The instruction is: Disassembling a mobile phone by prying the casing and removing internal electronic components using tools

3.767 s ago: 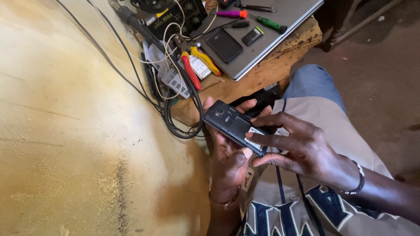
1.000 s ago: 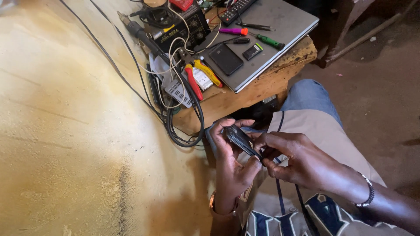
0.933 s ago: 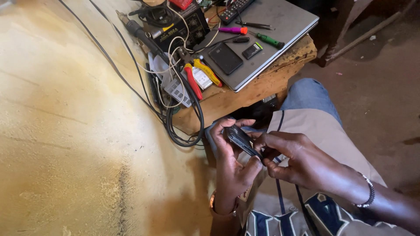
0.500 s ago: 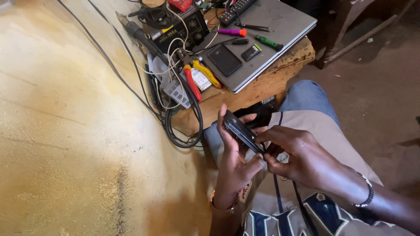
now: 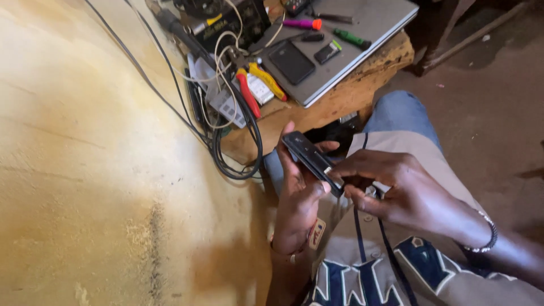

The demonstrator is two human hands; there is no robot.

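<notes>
A small black phone-like device is held tilted on edge over my lap. My left hand cradles it from below, fingers wrapped around its far end. Fingers of my right hand pinch the near corner of the device, where a small pale part shows. A beaded bracelet sits on my right wrist.
A low wooden table ahead carries a closed grey laptop with a black phone, small screwdrivers and parts on it. Red and yellow handled pliers and tangled black cables lie at its left. A yellowish wall fills the left.
The device has turned from lying flat in both hands to standing up on its edge. My right fingers have shifted to its near corner.
</notes>
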